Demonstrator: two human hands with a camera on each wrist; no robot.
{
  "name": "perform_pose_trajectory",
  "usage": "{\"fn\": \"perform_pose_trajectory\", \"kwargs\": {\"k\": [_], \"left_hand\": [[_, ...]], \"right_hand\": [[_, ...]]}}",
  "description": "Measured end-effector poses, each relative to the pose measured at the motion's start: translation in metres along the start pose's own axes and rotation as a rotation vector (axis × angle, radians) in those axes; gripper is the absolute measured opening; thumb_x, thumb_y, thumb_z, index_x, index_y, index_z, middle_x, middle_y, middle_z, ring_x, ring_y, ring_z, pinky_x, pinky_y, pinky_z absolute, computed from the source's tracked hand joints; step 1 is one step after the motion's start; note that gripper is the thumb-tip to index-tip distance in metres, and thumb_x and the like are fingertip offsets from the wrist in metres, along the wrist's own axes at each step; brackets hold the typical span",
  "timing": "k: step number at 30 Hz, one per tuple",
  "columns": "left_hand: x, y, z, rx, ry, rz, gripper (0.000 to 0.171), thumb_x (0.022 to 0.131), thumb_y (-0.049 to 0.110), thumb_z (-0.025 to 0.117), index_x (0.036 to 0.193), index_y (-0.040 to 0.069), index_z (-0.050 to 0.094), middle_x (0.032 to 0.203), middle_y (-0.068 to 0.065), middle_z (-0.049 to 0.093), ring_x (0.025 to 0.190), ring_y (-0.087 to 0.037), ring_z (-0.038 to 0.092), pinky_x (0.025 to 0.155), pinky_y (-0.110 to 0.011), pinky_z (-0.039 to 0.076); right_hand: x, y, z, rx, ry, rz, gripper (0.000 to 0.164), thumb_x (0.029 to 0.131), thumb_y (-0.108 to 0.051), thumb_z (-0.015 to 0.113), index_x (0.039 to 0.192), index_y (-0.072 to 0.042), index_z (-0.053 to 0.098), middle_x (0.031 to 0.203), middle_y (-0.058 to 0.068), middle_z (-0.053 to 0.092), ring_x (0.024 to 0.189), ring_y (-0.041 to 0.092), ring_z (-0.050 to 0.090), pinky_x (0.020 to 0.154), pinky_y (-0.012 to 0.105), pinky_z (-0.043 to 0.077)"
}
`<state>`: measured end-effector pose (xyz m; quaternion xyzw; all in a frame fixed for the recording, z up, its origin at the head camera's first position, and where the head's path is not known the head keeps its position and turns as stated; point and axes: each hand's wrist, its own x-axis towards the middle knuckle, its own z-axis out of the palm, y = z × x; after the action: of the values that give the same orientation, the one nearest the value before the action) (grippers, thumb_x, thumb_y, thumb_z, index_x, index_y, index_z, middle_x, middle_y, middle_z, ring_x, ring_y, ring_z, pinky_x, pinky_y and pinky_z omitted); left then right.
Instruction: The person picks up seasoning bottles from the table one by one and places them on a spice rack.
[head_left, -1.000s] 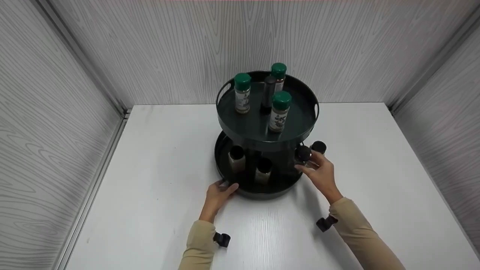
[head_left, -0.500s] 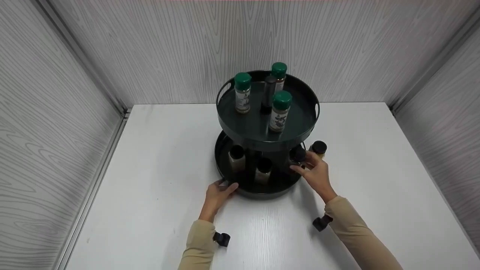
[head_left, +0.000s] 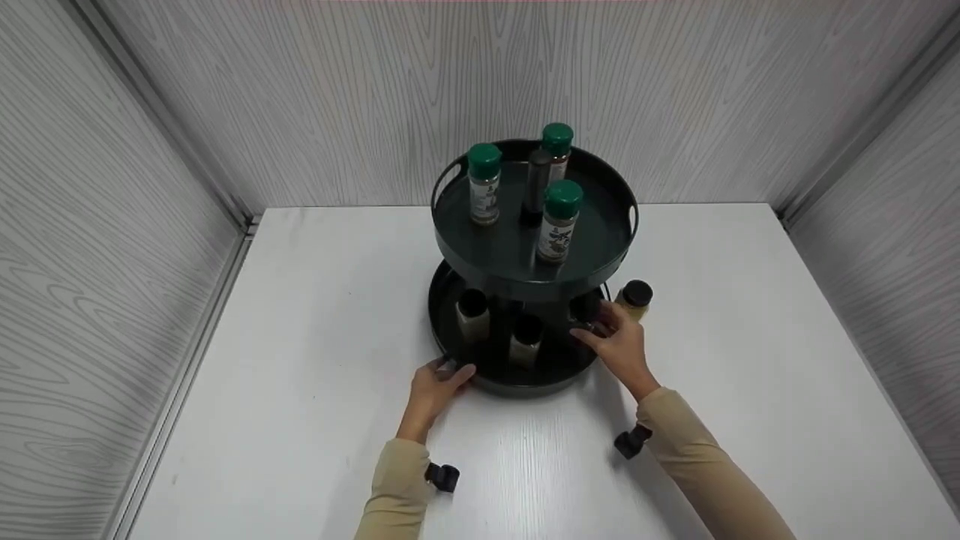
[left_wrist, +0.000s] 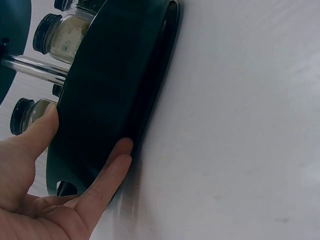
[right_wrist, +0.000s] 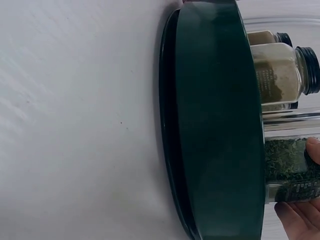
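Observation:
A dark two-tier turntable rack has a lower tray (head_left: 521, 390) with spice jars inside. My left hand (head_left: 435, 390) grips this tray at its front left, thumb (left_wrist: 44, 131) on the rim and fingers against the outer wall. At the right side, under the upper tray (head_left: 501, 271), my right hand (head_left: 622, 351) holds a glass spice jar (right_wrist: 287, 160) of green flakes between thumb and fingers. Its base is at or just inside the lower rim; contact with the tray floor is hidden. Two black-capped jars, a left one (head_left: 474, 319) and a middle one (head_left: 526, 343), stand in the lower tray.
Several green-capped shakers, one at the front (head_left: 559, 225), stand on the upper tray around a dark central post (head_left: 537, 184). Another black-capped jar (head_left: 636, 296) stands on the white table just right of the rack. Grey wood-grain panels surround the table.
My right hand has moved left with the spice jar, from beside the lower rim to over the lower tray, under the upper tier. My left hand and the rack stay put.

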<state>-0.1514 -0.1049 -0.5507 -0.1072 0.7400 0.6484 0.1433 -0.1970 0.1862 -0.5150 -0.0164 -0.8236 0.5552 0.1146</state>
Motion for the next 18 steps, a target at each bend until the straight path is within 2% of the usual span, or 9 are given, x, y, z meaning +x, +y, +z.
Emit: {"fn": "perform_pose_trajectory", "kwargs": {"k": [3, 7, 13, 18], "left_hand": [[0.0, 0.0, 0.0, 0.0, 0.007, 0.001, 0.08, 0.088, 0.029, 0.07, 0.144, -0.013, 0.03, 0.119, -0.03, 0.065, 0.099, -0.03, 0.072, 0.093, -0.037, 0.058], [0.0, 0.0, 0.001, 0.014, 0.019, 0.0, 0.08, 0.088, 0.03, 0.071, 0.143, -0.013, 0.032, 0.118, -0.029, 0.065, 0.098, -0.029, 0.072, 0.093, -0.036, 0.058], [-0.001, 0.0, 0.0, 0.016, 0.016, 0.019, 0.079, 0.088, 0.029, 0.07, 0.142, -0.015, 0.032, 0.119, -0.032, 0.064, 0.098, -0.032, 0.072, 0.093, -0.038, 0.058], [-0.002, -0.001, 0.001, 0.027, 0.027, 0.0, 0.08, 0.087, 0.032, 0.071, 0.142, -0.013, 0.033, 0.119, -0.03, 0.064, 0.097, -0.03, 0.073, 0.094, -0.037, 0.057]], "right_hand": [[0.0, 0.001, 0.002, 0.002, -0.011, 0.006, 0.052, 0.071, 0.001, 0.082, 0.118, 0.005, 0.061, 0.116, 0.024, 0.068, 0.104, 0.021, 0.067, 0.086, 0.011, 0.053], [0.001, 0.003, 0.005, 0.039, -0.035, 0.014, 0.052, 0.072, 0.003, 0.081, 0.119, 0.007, 0.06, 0.119, 0.026, 0.066, 0.111, 0.029, 0.065, 0.087, 0.008, 0.051], [0.003, 0.007, 0.009, 0.046, -0.044, 0.01, 0.054, 0.072, 0.003, 0.08, 0.121, 0.007, 0.058, 0.122, 0.026, 0.064, 0.118, 0.035, 0.062, 0.091, 0.014, 0.053], [0.005, 0.012, 0.012, 0.05, -0.047, 0.025, 0.055, 0.072, 0.004, 0.08, 0.122, 0.007, 0.057, 0.123, 0.026, 0.064, 0.119, 0.036, 0.061, 0.092, 0.016, 0.053]]}}
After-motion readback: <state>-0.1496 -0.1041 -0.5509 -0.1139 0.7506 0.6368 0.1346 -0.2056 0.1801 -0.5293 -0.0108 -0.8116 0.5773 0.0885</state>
